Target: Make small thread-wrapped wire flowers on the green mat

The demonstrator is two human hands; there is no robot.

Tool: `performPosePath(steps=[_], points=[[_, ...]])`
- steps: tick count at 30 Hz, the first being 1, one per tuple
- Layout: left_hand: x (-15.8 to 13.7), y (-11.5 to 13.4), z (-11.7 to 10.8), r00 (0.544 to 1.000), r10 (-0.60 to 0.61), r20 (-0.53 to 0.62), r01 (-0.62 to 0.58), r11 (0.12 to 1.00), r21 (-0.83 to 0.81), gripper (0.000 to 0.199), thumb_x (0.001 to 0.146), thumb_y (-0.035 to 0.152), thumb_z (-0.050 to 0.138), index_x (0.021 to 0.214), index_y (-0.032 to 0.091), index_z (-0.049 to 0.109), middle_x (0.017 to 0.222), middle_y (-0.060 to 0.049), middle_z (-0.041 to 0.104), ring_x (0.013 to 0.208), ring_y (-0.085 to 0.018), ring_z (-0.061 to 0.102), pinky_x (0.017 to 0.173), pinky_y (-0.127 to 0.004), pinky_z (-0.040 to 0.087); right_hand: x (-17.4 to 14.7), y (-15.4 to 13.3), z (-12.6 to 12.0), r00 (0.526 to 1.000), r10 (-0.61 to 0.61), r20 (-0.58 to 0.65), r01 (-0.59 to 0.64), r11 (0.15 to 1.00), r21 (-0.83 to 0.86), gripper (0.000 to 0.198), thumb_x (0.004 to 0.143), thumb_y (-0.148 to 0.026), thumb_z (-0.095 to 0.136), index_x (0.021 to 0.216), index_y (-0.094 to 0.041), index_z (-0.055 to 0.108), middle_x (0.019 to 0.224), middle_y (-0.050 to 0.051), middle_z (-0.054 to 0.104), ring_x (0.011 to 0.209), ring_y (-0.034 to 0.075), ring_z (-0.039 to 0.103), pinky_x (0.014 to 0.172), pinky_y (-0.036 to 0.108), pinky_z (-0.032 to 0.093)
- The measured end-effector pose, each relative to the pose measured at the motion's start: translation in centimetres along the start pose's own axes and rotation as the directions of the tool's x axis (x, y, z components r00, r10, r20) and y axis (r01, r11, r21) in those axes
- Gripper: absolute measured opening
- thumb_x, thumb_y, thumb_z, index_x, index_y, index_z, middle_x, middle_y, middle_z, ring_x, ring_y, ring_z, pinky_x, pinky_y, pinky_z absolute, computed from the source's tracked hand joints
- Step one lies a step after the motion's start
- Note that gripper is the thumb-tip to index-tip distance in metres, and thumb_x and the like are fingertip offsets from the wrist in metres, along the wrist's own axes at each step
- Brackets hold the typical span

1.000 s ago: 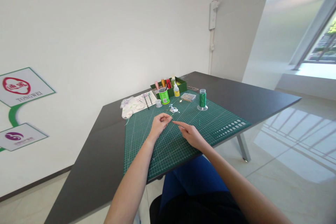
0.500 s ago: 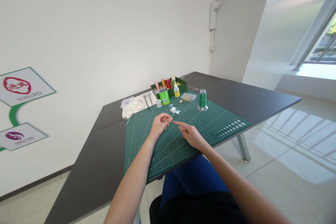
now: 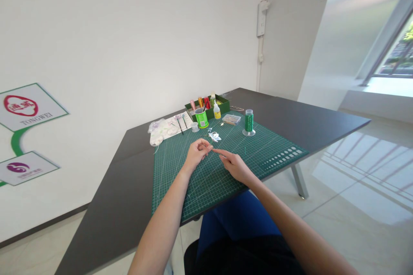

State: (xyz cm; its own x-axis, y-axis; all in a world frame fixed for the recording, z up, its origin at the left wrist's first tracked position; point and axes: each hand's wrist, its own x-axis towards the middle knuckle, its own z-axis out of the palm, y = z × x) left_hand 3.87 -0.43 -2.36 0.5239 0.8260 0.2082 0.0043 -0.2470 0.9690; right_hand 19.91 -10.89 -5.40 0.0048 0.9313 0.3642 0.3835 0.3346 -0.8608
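My left hand (image 3: 197, 154) is closed in a pinch over the cutting mat (image 3: 193, 197), holding the stem of a small white and pale blue flower (image 3: 214, 137). The petals stick out just beyond the fingertips. The stem itself is mostly hidden by the fingers. Pointing leftward, the outstretched index finger of my right hand (image 3: 235, 166) touches or nearly touches the left fingertips. Its thumb is apart from that finger, with the other fingers curled, and I see nothing held there. A spool of green thread (image 3: 249, 122) stands upright to the right of the flower.
Behind the flower are a green tin (image 3: 201, 119) with a brush, a yellow-labelled glue bottle (image 3: 217, 111), a clear case (image 3: 231, 119) and a green box (image 3: 224, 103) of thread spools. Paper with flower pieces (image 3: 167, 128) lies left. The black table (image 3: 129, 172) extends around the mat.
The flower has turned and shifted slightly at the left fingertips, its petals now tilted differently. Both hands stay in nearly the same place.
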Motion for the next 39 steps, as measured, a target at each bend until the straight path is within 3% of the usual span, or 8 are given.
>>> performPosePath(steps=[12, 22, 30, 39], points=[[-0.2, 0.7, 0.2, 1.0, -0.001, 0.019, 0.002, 0.999, -0.052, 0.041, 0.069, 0.044, 0.082, 0.079, 0.015, 0.057, 0.058, 0.007, 0.05, 0.043, -0.003, 0.038, 0.042, -0.017, 0.027, 0.0, 0.2, 0.0, 1.0, -0.009, -0.003, 0.009, 1.0, -0.007, 0.045, 0.096, -0.031, 0.042, 0.129, -0.01, 0.065, 0.057, -0.003, 0.043, 0.048, 0.01, 0.029, 0.047, 0.023, 0.025], [-0.2, 0.7, 0.2, 0.999, -0.031, 0.012, 0.032, 0.999, -0.042, 0.042, 0.073, 0.052, 0.076, 0.086, 0.012, 0.069, 0.065, 0.001, 0.058, 0.046, -0.004, 0.036, 0.044, -0.02, 0.022, 0.0, 0.0, 0.0, 1.0, 0.002, -0.004, -0.002, 1.0, -0.011, 0.045, 0.096, -0.03, 0.042, 0.129, -0.011, 0.065, 0.055, -0.004, 0.042, 0.046, 0.009, 0.027, 0.046, 0.023, 0.024], [-0.4, 1.2, 0.3, 0.999, -0.041, 0.025, 0.042, 0.998, -0.051, 0.043, 0.075, 0.053, 0.074, 0.082, 0.011, 0.071, 0.057, 0.003, 0.05, 0.046, -0.004, 0.033, 0.044, -0.02, 0.019, 0.0, 0.1, 0.0, 1.0, 0.0, 0.002, 0.0, 1.0, -0.021, 0.046, 0.096, -0.03, 0.041, 0.13, -0.01, 0.064, 0.055, -0.004, 0.041, 0.047, 0.01, 0.026, 0.046, 0.023, 0.023], [-0.3, 0.9, 0.3, 0.999, -0.041, 0.026, 0.042, 0.997, -0.066, 0.041, 0.073, 0.051, 0.076, 0.08, 0.012, 0.068, 0.061, 0.002, 0.054, 0.045, -0.004, 0.038, 0.041, -0.019, 0.02, -0.1, -0.3, -0.1, 1.0, 0.007, 0.007, -0.006, 1.0, -0.014, 0.045, 0.096, -0.03, 0.041, 0.129, -0.01, 0.065, 0.054, -0.004, 0.039, 0.046, 0.01, 0.025, 0.046, 0.023, 0.023]])
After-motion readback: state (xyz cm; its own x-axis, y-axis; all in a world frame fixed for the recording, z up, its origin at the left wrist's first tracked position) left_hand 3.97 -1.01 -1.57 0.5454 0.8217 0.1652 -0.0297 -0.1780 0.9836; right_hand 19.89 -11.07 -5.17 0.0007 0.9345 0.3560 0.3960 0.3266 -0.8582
